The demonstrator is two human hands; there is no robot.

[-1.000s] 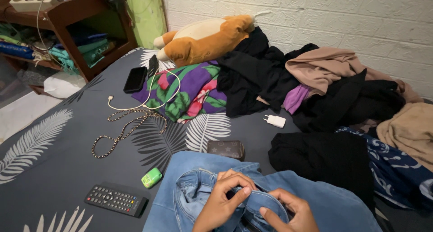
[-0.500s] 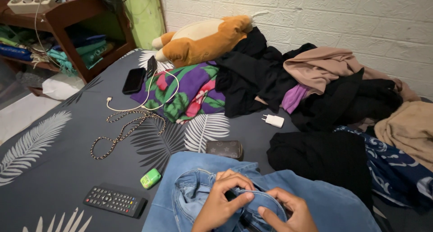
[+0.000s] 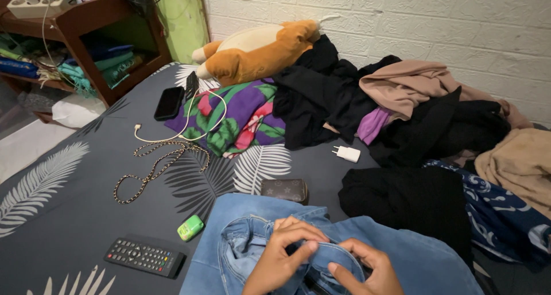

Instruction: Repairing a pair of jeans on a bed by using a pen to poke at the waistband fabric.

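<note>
One remote [image 3: 145, 256], one phone [image 3: 169, 103], one charger [image 3: 347, 154], one wallet [image 3: 283, 190] and one plush [image 3: 258, 51] lie beyond one pair of jeans [image 3: 396, 255].

dark phone [image 3: 169, 103] lying face up at the bed's far left edge, black rectangular screen unlit, just beside the floral cloth [image 3: 241, 116], small green rounded packet [image 3: 190, 227] near the black remote [image 3: 144, 256], no labels or signs

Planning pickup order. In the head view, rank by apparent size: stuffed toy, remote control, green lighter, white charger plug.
1. stuffed toy
2. remote control, though nearer the camera
3. green lighter and white charger plug: look alike, unranked
</note>
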